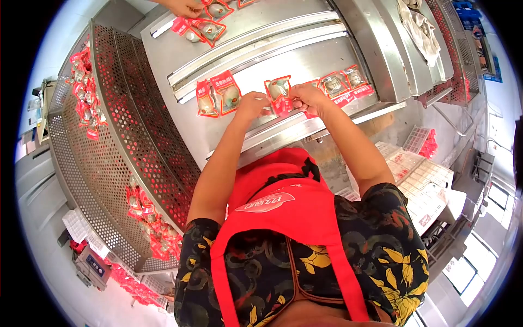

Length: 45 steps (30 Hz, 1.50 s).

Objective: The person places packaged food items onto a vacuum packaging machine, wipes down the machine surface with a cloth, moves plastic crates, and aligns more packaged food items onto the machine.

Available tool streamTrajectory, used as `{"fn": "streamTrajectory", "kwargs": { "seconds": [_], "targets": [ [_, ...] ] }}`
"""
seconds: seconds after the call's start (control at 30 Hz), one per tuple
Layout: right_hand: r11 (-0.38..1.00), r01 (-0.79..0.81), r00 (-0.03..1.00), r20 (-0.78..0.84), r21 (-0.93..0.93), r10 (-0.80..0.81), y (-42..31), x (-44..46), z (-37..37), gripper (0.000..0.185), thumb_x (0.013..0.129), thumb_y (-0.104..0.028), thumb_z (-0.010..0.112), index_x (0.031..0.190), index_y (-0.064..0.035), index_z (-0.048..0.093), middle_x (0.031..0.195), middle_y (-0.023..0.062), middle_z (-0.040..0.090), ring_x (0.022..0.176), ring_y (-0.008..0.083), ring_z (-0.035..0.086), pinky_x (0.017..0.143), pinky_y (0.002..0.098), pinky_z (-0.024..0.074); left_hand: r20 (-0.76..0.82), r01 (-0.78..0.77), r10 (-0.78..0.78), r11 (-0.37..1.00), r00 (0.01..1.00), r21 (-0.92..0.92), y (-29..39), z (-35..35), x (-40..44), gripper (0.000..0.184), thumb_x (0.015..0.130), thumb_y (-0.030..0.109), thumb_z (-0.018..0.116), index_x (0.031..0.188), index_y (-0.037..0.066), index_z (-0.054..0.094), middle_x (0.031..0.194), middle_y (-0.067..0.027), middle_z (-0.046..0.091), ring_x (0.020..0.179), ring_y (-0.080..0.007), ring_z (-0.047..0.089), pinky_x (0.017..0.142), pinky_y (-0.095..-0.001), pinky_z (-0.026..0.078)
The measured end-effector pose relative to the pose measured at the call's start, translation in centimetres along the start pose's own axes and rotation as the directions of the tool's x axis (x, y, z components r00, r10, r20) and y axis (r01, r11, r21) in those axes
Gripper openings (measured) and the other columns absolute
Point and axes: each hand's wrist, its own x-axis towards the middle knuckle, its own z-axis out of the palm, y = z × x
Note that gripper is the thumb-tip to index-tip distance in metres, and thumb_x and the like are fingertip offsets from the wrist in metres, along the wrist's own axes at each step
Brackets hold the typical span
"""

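A red-edged clear plastic pouch [280, 87] with a rounded, pale greenish piece inside lies on the steel worktop, between my hands. My left hand [254, 106] has its fingers bent at the pouch's lower left edge. On the other side, my right hand [308, 98] pinches the pouch's right edge with thumb and fingers. Two similar pouches, a narrow one [206, 100] and a wider one [226, 94], lie left of my left hand. Beyond my right hand, more filled pouches [333, 84] sit in a row, the nearest partly hidden by that hand.
Raised metal bars [256, 48] cross the steel machine top. Another person's hand [185, 7] touches pouches [206, 30] at the far side. A perforated metal rack [147, 131] holding red pouches stands at left. At right are a cloth [420, 30] and stacked cartons [417, 177].
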Motion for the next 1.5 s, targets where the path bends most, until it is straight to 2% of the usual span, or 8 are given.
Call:
{"fn": "streamTrajectory", "kwargs": {
  "seconds": [0.13, 0.23, 0.8, 0.9, 1.0, 1.17, 1.27, 1.5],
  "targets": [
    [0.957, 0.091, 0.995, 0.054, -0.275, -0.079, 0.8, 0.2, -0.4, 0.015, 0.081, -0.004, 0.061, 0.095, 0.0, 0.062, 0.071, 0.011, 0.063, 0.055, 0.0198, 0.059, 0.043, 0.0318, 0.0421, 0.06, -0.078, 0.074, 0.994, 0.996, 0.071, -2.8, -0.6, 2.0, 0.037, 0.077, 0.005, 0.073, 0.111, -0.001, 0.06, 0.079, -0.0083, 0.069, 0.055, -0.0109, 0.058, 0.048, -0.0235, 0.042],
    [0.322, 0.247, 0.801, 0.005, -0.914, -0.599, 1.6, 0.3, 1.1, 0.018, 0.08, -0.004, 0.059, 0.098, -0.0045, 0.064, 0.087, 0.0216, 0.067, 0.089, 0.0406, 0.064, 0.076, 0.0462, 0.0506, -0.028, -0.219, 0.232, 0.946, 0.972, 0.239, -3.5, -1.4, 1.9, 0.039, 0.074, 0.003, 0.074, 0.11, 0.001, 0.06, 0.078, -0.009, 0.07, 0.057, -0.0125, 0.061, 0.053, -0.0272, 0.046],
    [-0.286, 0.439, 0.642, 0.52, -0.852, -0.564, 4.4, -6.8, 2.4, 0.013, 0.08, -0.011, 0.065, 0.091, -0.0059, 0.059, 0.09, 0.0095, 0.057, 0.089, 0.0304, 0.06, 0.069, 0.0418, 0.0504, 0.028, -0.233, 0.26, 0.804, 0.965, 0.547, -1.8, -0.6, -3.9, 0.043, 0.074, 0.009, 0.076, 0.112, 0.0, 0.057, 0.088, -0.0138, 0.069, 0.074, -0.0238, 0.064, 0.066, -0.0359, 0.051],
    [-0.333, 0.424, 0.641, 0.539, -0.842, -0.547, 4.9, -6.9, 1.8, 0.006, 0.079, -0.009, 0.062, 0.084, -0.0066, 0.06, 0.089, 0.0084, 0.054, 0.088, 0.0286, 0.059, 0.068, 0.0406, 0.0501, -0.172, -0.298, 0.805, 0.395, 0.567, 0.869, 1.8, -1.8, -5.6, 0.047, 0.075, 0.012, 0.075, 0.117, 0.002, 0.055, 0.113, -0.0161, 0.064, 0.099, -0.0324, 0.061, 0.082, -0.0409, 0.05],
    [-0.337, 0.376, 0.686, 0.504, -0.863, -0.524, 4.7, -7.6, 2.1, 0.003, 0.08, -0.009, 0.063, 0.082, -0.0069, 0.062, 0.087, 0.0082, 0.057, 0.084, 0.0284, 0.06, 0.066, 0.0391, 0.0503, -0.237, -0.131, 0.895, 0.305, 0.378, 0.943, 3.4, -4.1, -4.1, 0.048, 0.075, 0.013, 0.075, 0.118, 0.005, 0.055, 0.122, -0.0152, 0.057, 0.107, -0.0328, 0.057, 0.086, -0.0407, 0.049],
    [0.421, 0.541, 0.785, 0.258, -0.728, -0.563, 2.8, -5.8, 5.0, 0.022, 0.086, -0.023, 0.067, 0.092, -0.0009, 0.065, 0.08, 0.0121, 0.067, 0.065, 0.0232, 0.063, 0.059, 0.0329, 0.052, -0.258, -0.248, 0.54, 0.692, 0.801, 0.678, 1.2, -5.2, -2.6, 0.038, 0.078, 0.006, 0.067, 0.114, 0.006, 0.058, 0.1, -0.0147, 0.058, 0.095, -0.034, 0.058, 0.08, -0.0452, 0.048],
    [0.858, 0.331, 0.942, 0.09, -0.392, -0.322, 2.3, -2.5, 7.1, 0.025, 0.09, -0.025, 0.066, 0.094, -0.0003, 0.063, 0.074, 0.011, 0.067, 0.052, 0.0149, 0.058, 0.045, 0.0285, 0.0455, -0.163, -0.432, 0.75, 0.528, 0.641, 0.732, -2.6, -4.5, -4.8, 0.035, 0.079, 0.002, 0.063, 0.113, 0.008, 0.059, 0.093, -0.0137, 0.057, 0.088, -0.035, 0.057, 0.075, -0.0467, 0.048],
    [0.912, 0.053, 0.996, 0.093, -0.408, -0.017, 3.3, -0.3, 11.3, 0.033, 0.079, -0.005, 0.073, 0.107, 0.0022, 0.055, 0.072, 0.011, 0.067, 0.048, 0.0096, 0.054, 0.037, 0.0214, 0.0367, 0.058, -0.597, 0.713, 0.537, 0.699, 0.596, -6.7, -5.9, -12.1, 0.031, 0.077, -0.004, 0.059, 0.105, 0.008, 0.063, 0.1, -0.0141, 0.061, 0.093, -0.0352, 0.059, 0.078, -0.0417, 0.049]
  ]
}}
